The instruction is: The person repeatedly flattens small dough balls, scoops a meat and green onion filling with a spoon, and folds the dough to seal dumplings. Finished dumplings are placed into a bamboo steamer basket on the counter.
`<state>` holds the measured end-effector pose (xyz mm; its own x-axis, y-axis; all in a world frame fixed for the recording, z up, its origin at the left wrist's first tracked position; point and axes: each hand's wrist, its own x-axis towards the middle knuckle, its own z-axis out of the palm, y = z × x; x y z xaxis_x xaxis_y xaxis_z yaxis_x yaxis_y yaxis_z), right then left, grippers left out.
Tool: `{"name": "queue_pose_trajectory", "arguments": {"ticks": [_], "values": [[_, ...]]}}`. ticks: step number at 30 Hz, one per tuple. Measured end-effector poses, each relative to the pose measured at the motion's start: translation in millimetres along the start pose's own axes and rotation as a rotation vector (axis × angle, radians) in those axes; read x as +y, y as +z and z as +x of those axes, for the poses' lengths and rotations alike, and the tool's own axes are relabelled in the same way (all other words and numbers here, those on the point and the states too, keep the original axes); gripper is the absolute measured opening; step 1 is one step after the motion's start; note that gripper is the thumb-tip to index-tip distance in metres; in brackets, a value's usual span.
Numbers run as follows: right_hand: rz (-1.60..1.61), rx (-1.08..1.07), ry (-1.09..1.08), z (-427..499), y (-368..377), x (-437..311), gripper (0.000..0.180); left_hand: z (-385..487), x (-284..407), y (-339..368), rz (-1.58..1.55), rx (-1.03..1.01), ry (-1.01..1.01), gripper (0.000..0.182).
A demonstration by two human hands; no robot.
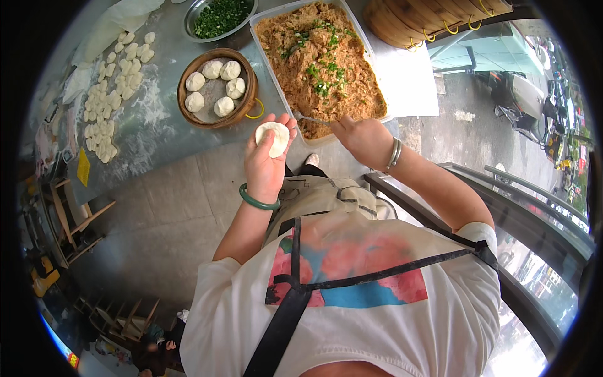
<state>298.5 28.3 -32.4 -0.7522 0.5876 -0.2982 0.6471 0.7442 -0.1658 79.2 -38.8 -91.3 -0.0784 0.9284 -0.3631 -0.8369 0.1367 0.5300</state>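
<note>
A round dough wrapper [273, 138] lies across the fingers of my left hand [264, 165], and the thumb presses on it. My right hand [362, 141] grips a thin metal spoon [311, 119], whose tip is close to the left fingertips at the near edge of the filling. The minced filling [325, 66], sprinkled with chopped scallion, fills a translucent plastic tub [269, 66]. Left of the tub, several pleated buns [224, 106] form a ring in a round bamboo steamer basket [185, 109] with a yellow handle loop.
Several small dough pieces [125, 85] lie on the floured metal table [160, 136] at left. A metal bowl [188, 33] holds chopped scallion [219, 18]. Stacked bamboo steamers [400, 23] stand at the top right, above a white sheet [412, 87]. Wooden stools [77, 221] are at lower left.
</note>
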Motion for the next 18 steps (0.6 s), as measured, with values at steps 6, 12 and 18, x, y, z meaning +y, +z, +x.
{"name": "queue_pose_trajectory", "arguments": {"ticks": [6, 12, 18], "values": [[0.080, 0.178, 0.220, -38.3, -40.1, 0.5, 0.038, -9.8, -10.8, -8.6, -0.041, 0.070, -0.039, 0.033], [0.082, 0.188, 0.486, -59.0, -5.2, -1.3, 0.046, -12.0, -24.5, -4.2, -0.102, 0.062, -0.118, 0.032], [0.204, 0.208, 0.443, -66.5, 14.9, -16.1, 0.048, -9.4, -26.3, -4.6, -0.083, 0.096, -0.106, 0.033]]}}
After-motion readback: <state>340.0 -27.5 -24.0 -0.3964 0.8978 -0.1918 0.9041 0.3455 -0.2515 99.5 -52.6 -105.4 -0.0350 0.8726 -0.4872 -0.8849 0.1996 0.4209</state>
